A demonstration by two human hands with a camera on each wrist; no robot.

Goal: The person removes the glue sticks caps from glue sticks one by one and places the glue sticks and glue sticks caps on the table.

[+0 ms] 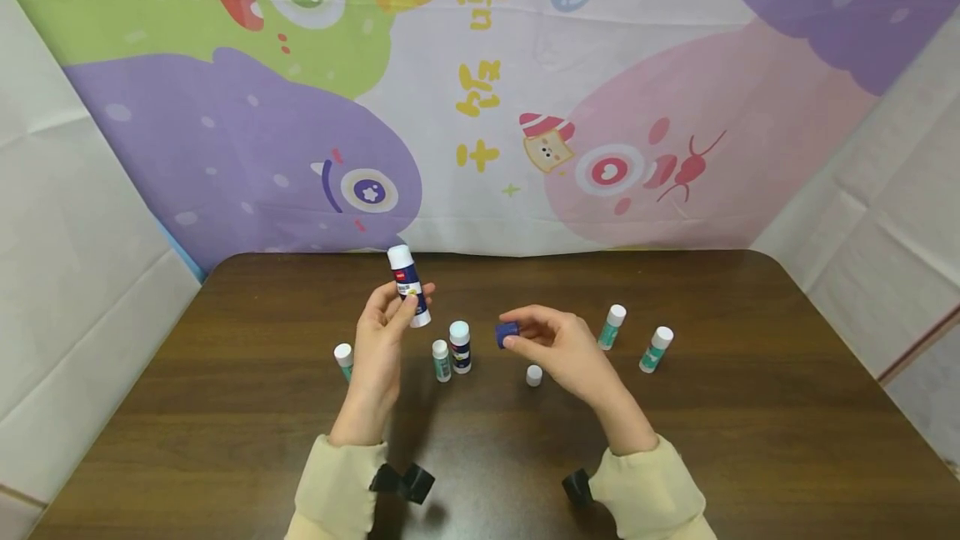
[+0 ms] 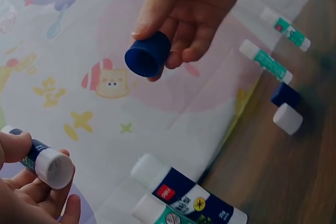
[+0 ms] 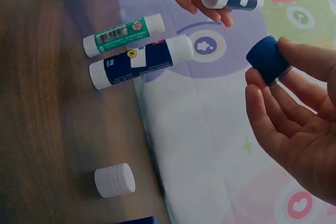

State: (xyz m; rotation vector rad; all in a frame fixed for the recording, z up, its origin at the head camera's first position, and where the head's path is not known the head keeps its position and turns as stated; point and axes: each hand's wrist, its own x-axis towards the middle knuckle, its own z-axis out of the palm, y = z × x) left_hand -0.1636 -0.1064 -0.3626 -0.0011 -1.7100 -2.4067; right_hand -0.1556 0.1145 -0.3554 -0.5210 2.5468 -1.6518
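Observation:
My left hand [image 1: 377, 348] holds a navy-and-white glue stick [image 1: 408, 286] above the table, slightly tilted, between thumb and fingers. To its right, my right hand [image 1: 567, 348] pinches a dark blue cap [image 1: 507, 334] between thumb and fingertips. The cap's hollow end shows in the left wrist view. Stick and cap are apart. Between the hands, a second navy glue stick [image 1: 461, 348] and a small green-and-white glue stick [image 1: 442, 362] stand side by side on the table. A white cap [image 1: 534, 376] sits below the right hand, with another blue cap [image 2: 286, 94] beside it, hidden in the head view.
Two green-and-white glue sticks, one nearer [image 1: 656, 349] and one farther [image 1: 611, 327], stand right of my right hand. Another green one [image 1: 344, 360] is partly hidden by my left hand. A cartoon-printed cloth [image 1: 480, 215] hangs behind the brown table [image 1: 495, 457].

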